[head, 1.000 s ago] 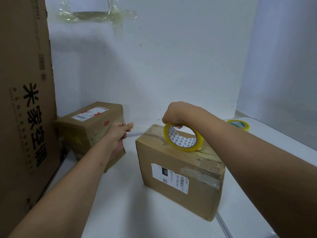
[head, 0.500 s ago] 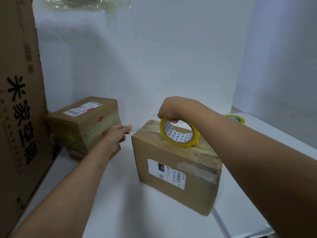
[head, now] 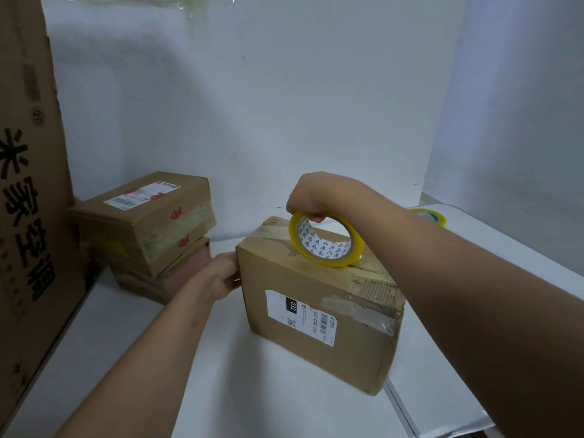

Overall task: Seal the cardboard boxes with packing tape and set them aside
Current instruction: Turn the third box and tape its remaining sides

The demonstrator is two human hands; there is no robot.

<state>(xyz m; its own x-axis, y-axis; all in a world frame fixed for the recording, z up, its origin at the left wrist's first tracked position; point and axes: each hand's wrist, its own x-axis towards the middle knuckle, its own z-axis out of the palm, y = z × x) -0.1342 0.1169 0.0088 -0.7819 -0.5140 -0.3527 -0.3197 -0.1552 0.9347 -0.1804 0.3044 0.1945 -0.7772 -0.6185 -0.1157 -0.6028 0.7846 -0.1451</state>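
1. Cardboard is what the work is about: the box (head: 319, 298) being taped stands on the white counter (head: 221, 374) between the two hands, closed, so whatever is inside cannot be seen
2. Right hand (head: 311, 194) is curled through the top of the yellow tape roll (head: 325, 240), gripping it as the roll stands on edge on the box's top
3. Left hand (head: 221, 273) lies against the box's left face near the upper corner; whether it pins a tape end there I cannot tell, since the fingers are hidden behind the edge
4. Beyond the left hand, two smaller boxes (head: 142, 222) sit stacked, the upper one banded with tape, so that pair looks already sealed and set aside
5. By my reckoning the strip across this box's top is only begun; it must be run over, cut and pressed, then the box moved off
6. Past the right forearm, a second yellow roll (head: 429, 214) lies on the counter
7. Further left of the left hand stands a tall printed carton (head: 28, 184)
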